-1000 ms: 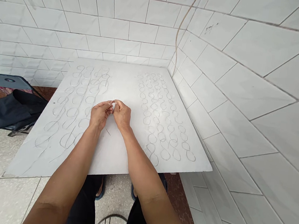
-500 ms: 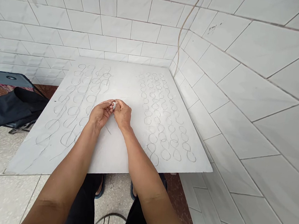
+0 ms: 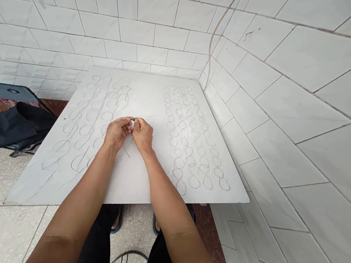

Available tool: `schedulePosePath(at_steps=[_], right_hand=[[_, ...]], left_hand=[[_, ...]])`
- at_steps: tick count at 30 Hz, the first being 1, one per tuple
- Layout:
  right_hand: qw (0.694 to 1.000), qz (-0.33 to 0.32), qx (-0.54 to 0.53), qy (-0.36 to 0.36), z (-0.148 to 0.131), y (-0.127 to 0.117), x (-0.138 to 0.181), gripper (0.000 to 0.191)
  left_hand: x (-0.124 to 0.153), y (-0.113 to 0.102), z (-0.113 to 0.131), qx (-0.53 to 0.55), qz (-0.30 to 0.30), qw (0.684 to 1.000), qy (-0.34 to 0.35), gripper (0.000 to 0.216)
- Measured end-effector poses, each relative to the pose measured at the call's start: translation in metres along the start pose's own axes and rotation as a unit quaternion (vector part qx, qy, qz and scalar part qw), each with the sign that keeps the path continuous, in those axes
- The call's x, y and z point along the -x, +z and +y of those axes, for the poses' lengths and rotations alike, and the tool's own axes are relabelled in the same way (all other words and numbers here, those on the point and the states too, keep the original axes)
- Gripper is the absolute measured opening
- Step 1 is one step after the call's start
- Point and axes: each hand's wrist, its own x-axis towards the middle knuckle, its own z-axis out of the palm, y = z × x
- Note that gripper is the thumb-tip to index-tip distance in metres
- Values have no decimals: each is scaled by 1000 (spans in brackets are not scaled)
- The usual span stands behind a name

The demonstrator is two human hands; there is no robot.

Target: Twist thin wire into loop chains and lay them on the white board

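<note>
My left hand (image 3: 117, 133) and my right hand (image 3: 143, 134) meet over the middle of a white board (image 3: 147, 97). Thumb and fingers of both are pinched together, fingertips almost touching, on a thin wire (image 3: 127, 152). Its loose tail slants out below my left hand; the part between the fingertips is too fine to make out. On the left of the board lie rows of wire loops (image 3: 62, 140), several with long straight tails. Bent double-loop wire pieces (image 3: 194, 188) lie in rows on the right.
White tiled walls (image 3: 292, 118) border the board at the back and right. A cable (image 3: 209, 55) hangs down in the corner. To the left, a dark cloth (image 3: 15, 127) lies over a folding chair (image 3: 10, 91). My legs and sandals (image 3: 118, 221) are below the front edge.
My right hand has shifted very slightly left, and the gap between the hands looks narrower. Both hands keep their pinch; the wires on the board lie as before.
</note>
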Motion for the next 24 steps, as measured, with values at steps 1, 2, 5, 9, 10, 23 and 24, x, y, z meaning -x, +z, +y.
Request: schedulePosePath(at_steps=[1, 2, 5, 9, 10, 23, 24], right_hand=[[1000, 0, 3, 0, 0, 0, 0, 30], [1000, -1, 5, 0, 0, 0, 0, 30], [1000, -4, 14, 2, -3, -1, 1, 30], [1000, -16, 4, 17, -9, -2, 3, 30], [999, -16, -9, 26, -10, -2, 2, 29], [923, -48, -365, 116, -10, -11, -8, 30], [922, -51, -369, 109, -10, -12, -8, 30]], left_hand=[[1, 1, 1, -6, 2, 1000, 2, 19], [2, 1, 2, -10, 4, 1000, 3, 18], [3, 2, 2, -22, 4, 1000, 9, 22], [2, 1, -2, -77, 38, 995, 54, 24], [2, 1, -3, -90, 48, 993, 65, 23], [3, -2, 3, -75, 4, 996, 47, 16], [2, -3, 4, -71, 0, 997, 38, 15]])
